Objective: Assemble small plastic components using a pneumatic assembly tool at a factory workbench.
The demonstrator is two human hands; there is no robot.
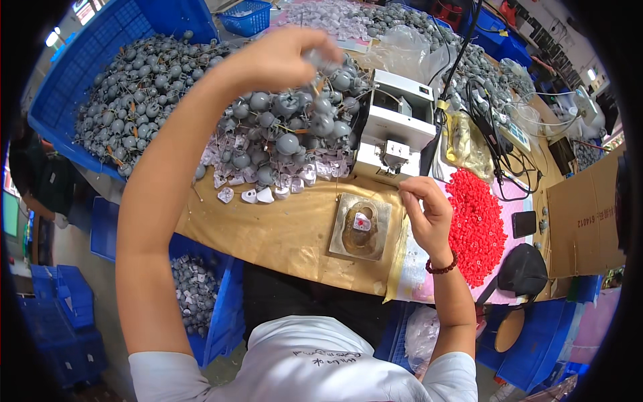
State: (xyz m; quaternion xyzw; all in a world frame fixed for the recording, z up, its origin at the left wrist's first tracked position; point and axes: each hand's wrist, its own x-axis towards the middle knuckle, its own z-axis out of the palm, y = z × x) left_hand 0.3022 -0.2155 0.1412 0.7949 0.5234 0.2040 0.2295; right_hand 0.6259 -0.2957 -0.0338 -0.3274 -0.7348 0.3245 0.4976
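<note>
Blue bin: I've got this one [229,311] sitting below the table's near edge, grey parts inside
Metal block: so this thing [340,242] is on the table [268,234] by the near edge, with a white piece [362,221] in its recess, red bit showing on top
Right hand: mine on that side [432,218] is just beyond the block, right of it, fingers curled, thumb near index; can't tell if it's pinching anything
Red parts: big heap [475,228] toward the table's right end
White machine: standing [395,124] past the block
Left hand: up [276,61] over the grey balls [288,144], fingers bent, pretty blurred, can't tell what it's holding
Blue crate: full of grey balls, far left corner [50,107]
</note>
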